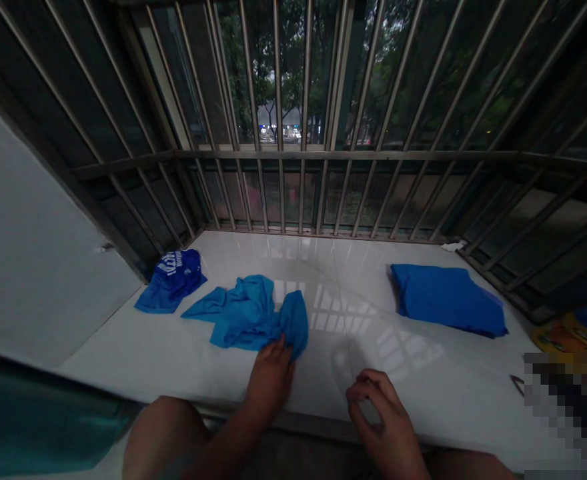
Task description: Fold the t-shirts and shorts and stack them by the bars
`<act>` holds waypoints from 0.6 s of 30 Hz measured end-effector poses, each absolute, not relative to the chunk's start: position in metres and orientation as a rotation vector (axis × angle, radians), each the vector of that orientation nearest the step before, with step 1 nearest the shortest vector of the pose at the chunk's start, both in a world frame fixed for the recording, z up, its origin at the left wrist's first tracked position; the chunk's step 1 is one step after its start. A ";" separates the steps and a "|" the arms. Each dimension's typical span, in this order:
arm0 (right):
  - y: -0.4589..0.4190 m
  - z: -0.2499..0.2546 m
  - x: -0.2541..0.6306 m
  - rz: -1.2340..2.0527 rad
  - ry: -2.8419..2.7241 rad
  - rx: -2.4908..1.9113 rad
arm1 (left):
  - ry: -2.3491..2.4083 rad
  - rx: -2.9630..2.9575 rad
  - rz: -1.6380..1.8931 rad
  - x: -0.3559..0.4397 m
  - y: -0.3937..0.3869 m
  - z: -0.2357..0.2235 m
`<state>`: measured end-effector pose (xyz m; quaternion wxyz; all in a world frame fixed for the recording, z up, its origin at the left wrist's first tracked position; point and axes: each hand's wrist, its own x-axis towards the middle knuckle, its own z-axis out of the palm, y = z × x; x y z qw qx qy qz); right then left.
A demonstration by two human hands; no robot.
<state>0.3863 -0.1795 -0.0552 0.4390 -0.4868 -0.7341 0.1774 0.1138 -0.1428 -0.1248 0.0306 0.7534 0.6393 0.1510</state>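
A crumpled light blue garment [246, 312] lies on the white tiled ledge [323, 400], spread unevenly with a flap to its right. My left hand [272, 375] is on its near edge, fingers closed on the fabric; the thumb is mostly hidden. To the right and apart from the cloth, my right hand [386, 417] hovers over the front of the ledge. Its thumb and fingertips meet in a loop, and nothing shows between them.
A bunched darker blue garment [176, 280] with white lettering lies at the left wall. On the right sits a folded blue cloth stack [448, 299]. Metal bars [303, 155] enclose the back and sides. A yellow printed item [573, 337] is at the right edge.
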 end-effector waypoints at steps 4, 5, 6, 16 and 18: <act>-0.181 0.002 0.367 0.394 -1.781 -1.066 | 1.716 2.344 0.594 0.164 -0.181 -0.136; -0.181 0.016 0.362 0.386 -1.760 -1.031 | 1.659 2.333 0.641 0.169 -0.187 -0.135; -0.181 0.028 0.358 0.380 -1.742 -0.998 | 1.601 2.317 0.698 0.172 -0.191 -0.131; -0.191 0.076 0.336 0.447 -1.647 -0.870 | 1.405 1.941 1.175 0.139 -0.193 -0.018; -0.192 0.076 0.335 0.455 -1.646 -0.867 | 1.432 2.052 1.138 0.130 -0.184 -0.019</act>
